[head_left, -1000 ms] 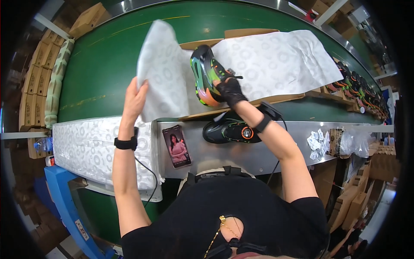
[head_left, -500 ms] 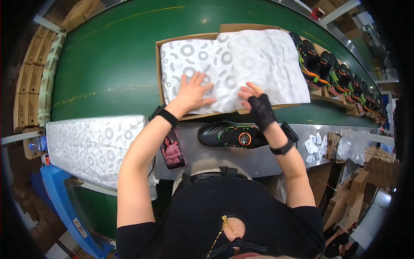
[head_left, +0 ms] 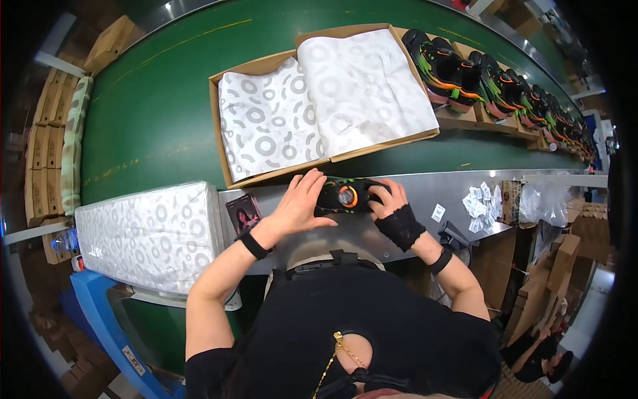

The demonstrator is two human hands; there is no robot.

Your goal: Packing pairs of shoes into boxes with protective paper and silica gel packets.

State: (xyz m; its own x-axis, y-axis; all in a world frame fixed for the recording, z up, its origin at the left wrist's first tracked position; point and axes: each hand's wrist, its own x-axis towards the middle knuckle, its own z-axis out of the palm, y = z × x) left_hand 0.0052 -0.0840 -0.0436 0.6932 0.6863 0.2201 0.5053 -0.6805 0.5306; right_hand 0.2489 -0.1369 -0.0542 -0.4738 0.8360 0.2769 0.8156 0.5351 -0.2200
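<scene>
Both hands close around a black shoe point(head_left: 347, 196) with green trim and an orange dial, which lies on its side on the steel worktop point(head_left: 399, 229). The left hand point(head_left: 300, 203) wraps its heel end with fingers spread; the right hand point(head_left: 392, 206), in a black lace fingerless glove, grips the toe end. Just beyond, on the green conveyor belt point(head_left: 153, 126), sits an open cardboard box point(head_left: 222, 143) lined with patterned tissue paper point(head_left: 319, 106). A stack of the same paper point(head_left: 149, 236) lies to the left, beside a small photo card point(head_left: 244, 213). More shoes point(head_left: 465, 73) line up at the right.
</scene>
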